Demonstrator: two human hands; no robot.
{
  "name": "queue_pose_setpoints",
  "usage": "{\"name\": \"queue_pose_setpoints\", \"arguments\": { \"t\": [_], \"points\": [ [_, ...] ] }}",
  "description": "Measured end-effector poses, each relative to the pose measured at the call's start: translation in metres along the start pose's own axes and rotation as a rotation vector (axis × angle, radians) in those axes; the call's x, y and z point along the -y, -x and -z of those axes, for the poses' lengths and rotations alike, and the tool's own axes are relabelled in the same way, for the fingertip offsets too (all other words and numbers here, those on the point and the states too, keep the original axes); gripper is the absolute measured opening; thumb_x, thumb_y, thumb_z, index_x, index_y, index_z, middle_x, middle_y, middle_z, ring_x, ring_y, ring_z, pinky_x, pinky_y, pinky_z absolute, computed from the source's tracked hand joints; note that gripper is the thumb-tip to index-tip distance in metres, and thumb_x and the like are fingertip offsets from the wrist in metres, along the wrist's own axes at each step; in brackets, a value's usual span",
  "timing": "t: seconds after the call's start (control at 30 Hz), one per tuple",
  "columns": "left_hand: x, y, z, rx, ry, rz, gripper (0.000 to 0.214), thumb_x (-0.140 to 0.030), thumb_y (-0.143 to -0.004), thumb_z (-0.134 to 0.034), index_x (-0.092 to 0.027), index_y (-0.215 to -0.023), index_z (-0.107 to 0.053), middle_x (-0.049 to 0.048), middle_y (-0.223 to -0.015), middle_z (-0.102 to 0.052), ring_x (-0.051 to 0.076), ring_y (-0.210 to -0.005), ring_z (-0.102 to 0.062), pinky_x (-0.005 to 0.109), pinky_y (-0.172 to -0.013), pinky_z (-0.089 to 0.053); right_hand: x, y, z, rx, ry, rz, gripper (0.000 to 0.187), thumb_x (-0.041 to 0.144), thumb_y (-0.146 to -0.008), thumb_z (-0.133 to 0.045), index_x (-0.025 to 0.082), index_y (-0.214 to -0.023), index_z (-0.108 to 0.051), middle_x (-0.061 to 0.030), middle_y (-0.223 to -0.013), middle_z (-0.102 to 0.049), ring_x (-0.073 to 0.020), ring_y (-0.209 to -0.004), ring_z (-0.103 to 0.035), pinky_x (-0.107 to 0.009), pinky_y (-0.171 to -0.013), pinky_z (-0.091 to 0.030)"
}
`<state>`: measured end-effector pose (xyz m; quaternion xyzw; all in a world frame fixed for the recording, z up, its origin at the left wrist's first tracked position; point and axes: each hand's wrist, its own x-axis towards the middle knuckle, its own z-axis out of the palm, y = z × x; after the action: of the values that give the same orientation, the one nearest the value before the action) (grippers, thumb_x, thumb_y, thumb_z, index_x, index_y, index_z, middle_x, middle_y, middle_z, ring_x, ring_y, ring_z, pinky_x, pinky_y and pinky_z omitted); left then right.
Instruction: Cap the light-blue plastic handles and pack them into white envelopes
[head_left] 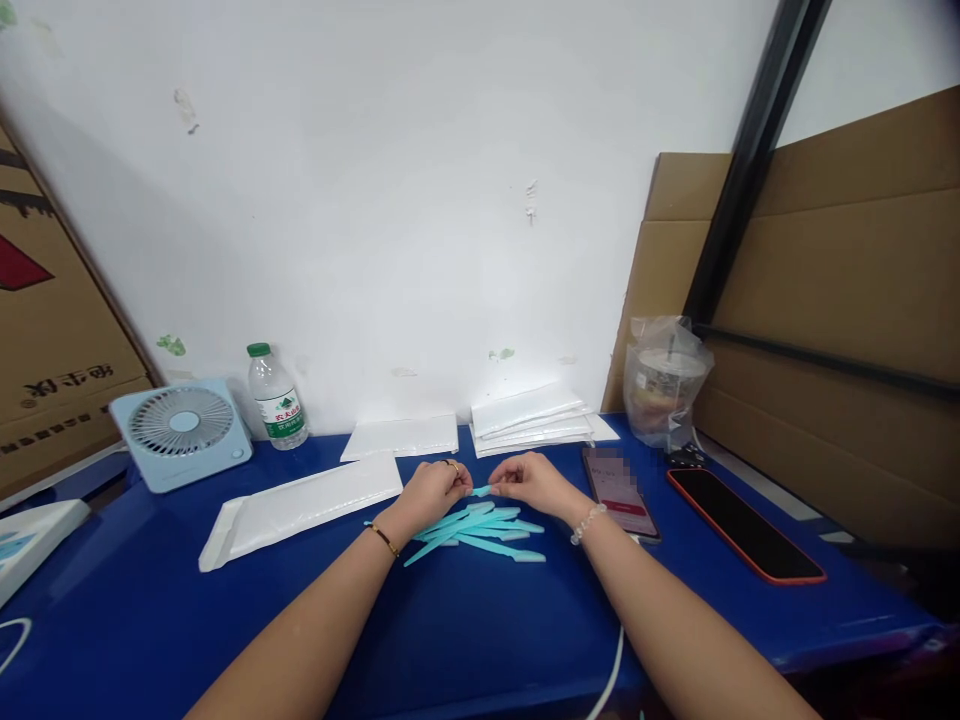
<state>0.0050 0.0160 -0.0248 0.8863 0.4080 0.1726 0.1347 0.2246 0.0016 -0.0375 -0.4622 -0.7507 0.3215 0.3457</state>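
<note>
Between the fingertips of both hands is a turquoise eyebrow razor (481, 491), only a short stretch of which shows. My left hand (436, 494) pinches its left side, and my right hand (531, 482) pinches the right. Just below them, a loose pile of turquoise eyebrow razors (480, 528) lies crisscrossed on the blue table (457, 630). A long white padded envelope (307, 508) rests left of my left hand. Behind my hands, against the wall, are another white envelope (401, 437) and a stack of white envelopes (529, 418).
A blue fan (181, 432) and a water bottle (277, 400) stand at the back left. On the right are a lit phone (619, 495), a dark phone in an orange case (742, 525) and a bagged drink cup (666, 385). A white cable (611, 670) runs over the front edge.
</note>
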Motion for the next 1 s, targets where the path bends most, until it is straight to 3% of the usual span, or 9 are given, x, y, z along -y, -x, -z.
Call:
{"name": "queue_pose_setpoints", "arguments": {
  "t": [0.13, 0.23, 0.33, 0.47, 0.53, 0.67, 0.87, 1.0],
  "points": [
    [0.003, 0.001, -0.001, -0.011, 0.016, 0.018, 0.016, -0.025, -0.083, -0.046, -0.020, -0.078, -0.061, 0.0000, -0.083, -0.065, 0.015, -0.078, -0.059, 0.024, -0.072, -0.040, -0.007, -0.002, 0.004, -0.010, 0.071, -0.038, 0.017, 0.031, -0.073, -0.063, 0.016, -0.077, -0.071, -0.0010, -0.061, -0.062, -0.0116, -0.055, -0.052, -0.022, -0.052, -0.038],
    [0.005, 0.004, 0.002, -0.038, 0.019, 0.083, 0.017, -0.032, -0.081, -0.050, -0.022, -0.087, -0.062, 0.0012, -0.085, -0.064, 0.017, -0.080, -0.058, 0.025, -0.070, -0.041, -0.012, -0.002, 0.009, -0.019, 0.132, -0.078, 0.017, 0.030, -0.071, -0.064, 0.017, -0.078, -0.072, -0.0018, -0.066, -0.064, -0.0128, -0.059, -0.053, -0.023, -0.055, -0.040],
    [0.003, 0.009, 0.009, -0.052, -0.028, 0.109, 0.024, -0.042, -0.077, -0.055, -0.023, -0.089, -0.064, 0.0023, -0.087, -0.063, 0.019, -0.082, -0.057, 0.025, -0.066, -0.040, -0.009, 0.000, 0.009, -0.047, 0.211, -0.013, 0.014, 0.030, -0.070, -0.066, 0.020, -0.078, -0.072, -0.0029, -0.078, -0.064, -0.0142, -0.067, -0.055, -0.024, -0.061, -0.041],
    [0.000, 0.015, 0.013, 0.155, -0.045, 0.112, 0.022, -0.043, -0.073, -0.058, -0.022, -0.075, -0.066, 0.0017, -0.079, -0.064, 0.017, -0.071, -0.057, 0.024, -0.058, -0.037, -0.001, 0.002, 0.002, -0.007, 0.244, 0.067, 0.013, 0.032, -0.074, -0.065, 0.021, -0.077, -0.073, -0.0027, -0.080, -0.061, -0.0151, -0.073, -0.055, -0.024, -0.065, -0.040],
    [-0.001, 0.015, 0.010, 0.197, -0.017, 0.146, 0.020, -0.039, -0.074, -0.057, -0.021, -0.074, -0.065, 0.0014, -0.076, -0.065, 0.016, -0.068, -0.057, 0.023, -0.056, -0.036, 0.002, 0.002, -0.003, 0.037, 0.256, 0.081, 0.015, 0.035, -0.074, -0.066, 0.022, -0.078, -0.073, -0.0025, -0.080, -0.061, -0.0157, -0.076, -0.055, -0.024, -0.065, -0.040],
    [-0.003, 0.010, 0.003, 0.122, 0.014, 0.174, 0.019, -0.036, -0.078, -0.054, -0.020, -0.078, -0.064, 0.0015, -0.077, -0.066, 0.015, -0.068, -0.058, 0.023, -0.056, -0.036, 0.002, 0.001, -0.005, 0.088, 0.247, 0.097, 0.019, 0.039, -0.074, -0.066, 0.022, -0.076, -0.073, -0.0017, -0.077, -0.059, -0.0153, -0.076, -0.054, -0.024, -0.063, -0.039],
    [-0.003, 0.005, 0.004, 0.021, -0.044, 0.184, 0.016, -0.034, -0.079, -0.055, -0.021, -0.075, -0.063, 0.0011, -0.078, -0.065, 0.016, -0.072, -0.059, 0.025, -0.062, -0.038, -0.003, 0.002, 0.017, 0.038, 0.311, 0.041, 0.012, 0.028, -0.076, -0.064, 0.021, -0.070, -0.072, -0.0011, -0.076, -0.060, -0.0156, -0.077, -0.055, -0.026, -0.071, -0.037],
    [-0.001, 0.007, 0.008, -0.003, -0.032, 0.190, 0.021, -0.040, -0.075, -0.059, -0.022, -0.084, -0.064, 0.0013, -0.083, -0.065, 0.017, -0.077, -0.059, 0.025, -0.063, -0.038, 0.005, 0.006, 0.023, 0.014, 0.385, 0.017, 0.012, 0.034, -0.075, -0.066, 0.023, -0.075, -0.072, -0.0013, -0.080, -0.060, -0.0182, -0.083, -0.054, -0.030, -0.077, -0.034]
  ]
}}
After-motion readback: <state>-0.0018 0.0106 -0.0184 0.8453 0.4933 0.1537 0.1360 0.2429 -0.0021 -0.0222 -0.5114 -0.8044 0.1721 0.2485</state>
